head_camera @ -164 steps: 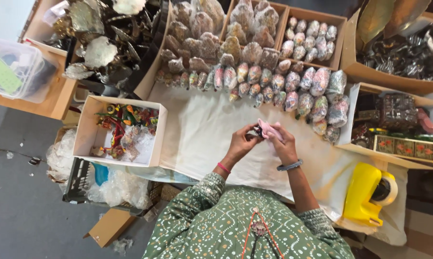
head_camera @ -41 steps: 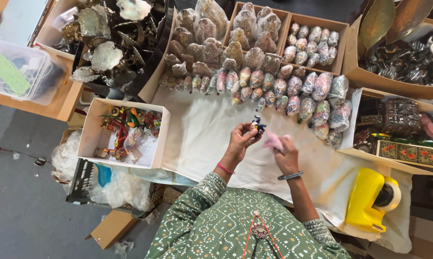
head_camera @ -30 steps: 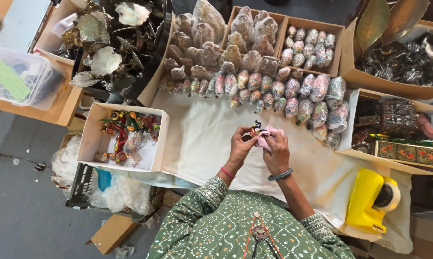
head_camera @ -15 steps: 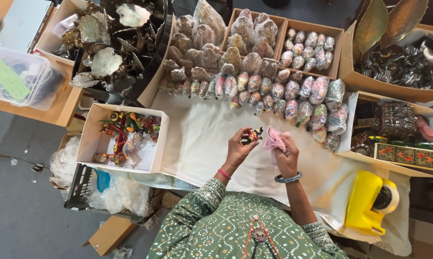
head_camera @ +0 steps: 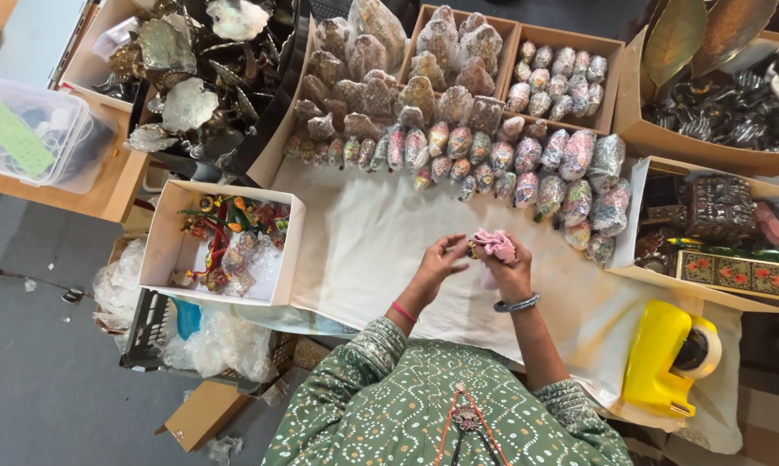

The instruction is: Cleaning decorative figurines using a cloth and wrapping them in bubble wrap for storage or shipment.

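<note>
Here, at frame centre, your right hand (head_camera: pixel 512 274) is clenched round a pink cloth (head_camera: pixel 495 245); your left hand (head_camera: pixel 439 259) pinches a small dark figurine (head_camera: pixel 473 250) against it, held above the white table cover (head_camera: pixel 363 250), probably to wipe it; left of centre, a white box (head_camera: pixel 160 250) keeps the colourful pieces together; lower right, a yellow tape dispenser (head_camera: pixel 665 358); along the top, wrapped figurines (head_camera: pixel 570 177) in rows.
</note>
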